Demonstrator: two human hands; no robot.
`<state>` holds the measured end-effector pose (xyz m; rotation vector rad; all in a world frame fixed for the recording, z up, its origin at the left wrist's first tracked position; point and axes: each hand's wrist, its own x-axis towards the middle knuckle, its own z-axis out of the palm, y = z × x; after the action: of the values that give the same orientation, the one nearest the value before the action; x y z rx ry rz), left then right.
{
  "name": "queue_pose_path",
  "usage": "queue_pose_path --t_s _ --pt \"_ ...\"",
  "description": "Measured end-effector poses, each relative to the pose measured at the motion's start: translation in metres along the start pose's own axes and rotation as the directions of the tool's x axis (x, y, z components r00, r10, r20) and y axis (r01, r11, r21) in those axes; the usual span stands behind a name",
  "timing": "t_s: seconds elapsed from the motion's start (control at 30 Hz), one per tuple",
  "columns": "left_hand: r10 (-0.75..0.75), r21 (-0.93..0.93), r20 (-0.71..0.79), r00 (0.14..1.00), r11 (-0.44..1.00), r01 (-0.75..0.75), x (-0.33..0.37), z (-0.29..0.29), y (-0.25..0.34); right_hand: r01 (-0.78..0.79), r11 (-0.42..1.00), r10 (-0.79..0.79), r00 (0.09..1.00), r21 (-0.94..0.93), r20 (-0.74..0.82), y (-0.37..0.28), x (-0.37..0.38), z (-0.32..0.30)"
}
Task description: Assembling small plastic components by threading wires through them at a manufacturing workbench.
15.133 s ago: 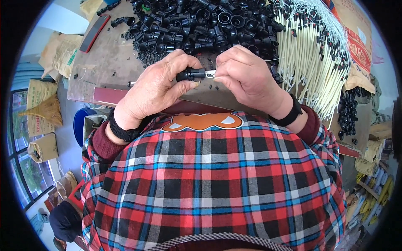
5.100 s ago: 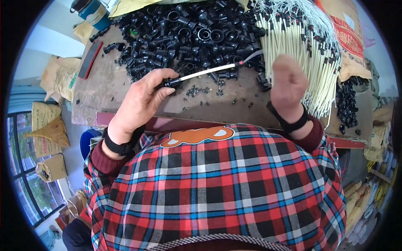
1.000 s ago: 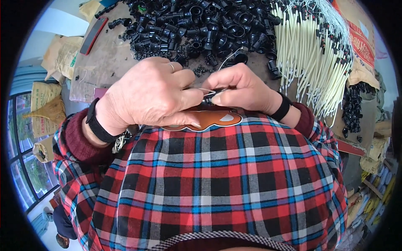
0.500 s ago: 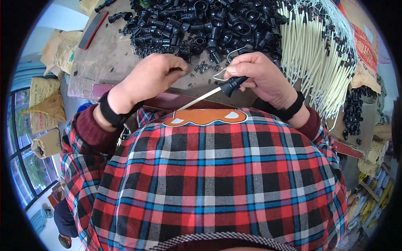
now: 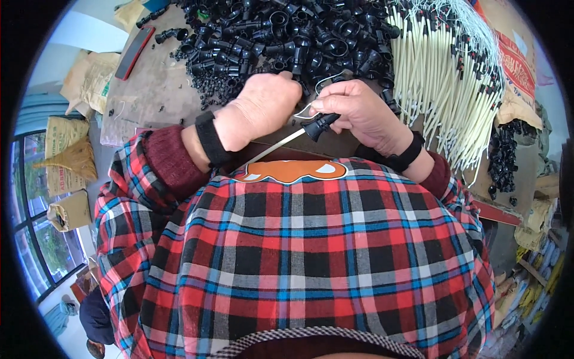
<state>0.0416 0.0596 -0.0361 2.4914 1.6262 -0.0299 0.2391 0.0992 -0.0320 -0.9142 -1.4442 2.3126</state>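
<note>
Two hands at the heap of black plastic fittings (image 5: 287, 36): right hand (image 5: 359, 113) pinches a black socket on a cream sleeved wire (image 5: 314, 127), while left hand (image 5: 260, 110), curled knuckles-up at the heap's near edge, hides its fingers, so their hold cannot be told. Judged step: fetching the next small part, which calls for seating it on the socket.

Right hand (image 5: 359, 113) grips a black fitting (image 5: 317, 127); left hand (image 5: 257, 110) reaches beside it.

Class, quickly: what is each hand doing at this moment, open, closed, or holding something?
Left hand: curled over the pile of black plastic fittings; grip cannot be told.
Right hand: fingers closed on a black plastic socket with white tube.
</note>
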Motion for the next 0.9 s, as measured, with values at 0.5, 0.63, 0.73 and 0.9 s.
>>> queue_pose_path --t_s 0.5,0.63,0.73,0.9 --pt "-0.209 -0.972 0.227 0.951 0.013 0.234 -0.046 -0.023 -0.026 0.025 0.999 -0.026 0.999 -0.03 -0.041 0.007 0.007 -0.003" --pt "-0.195 -0.956 0.238 0.951 -0.217 0.195 -0.047 -0.026 -0.02 -0.001 0.998 -0.002 0.999 -0.069 -0.046 0.008 0.008 0.003" --pt "-0.116 -0.921 0.232 0.966 -0.346 0.18 -0.047 -0.025 -0.019 0.005 0.996 -0.009 0.999 -0.085 -0.045 0.008 0.004 0.005" --pt "-0.156 -0.969 0.133 0.979 -0.229 0.095 -0.049 -0.022 -0.018 0.018 0.996 -0.022 0.999 -0.085 -0.047 0.01 0.002 0.006"
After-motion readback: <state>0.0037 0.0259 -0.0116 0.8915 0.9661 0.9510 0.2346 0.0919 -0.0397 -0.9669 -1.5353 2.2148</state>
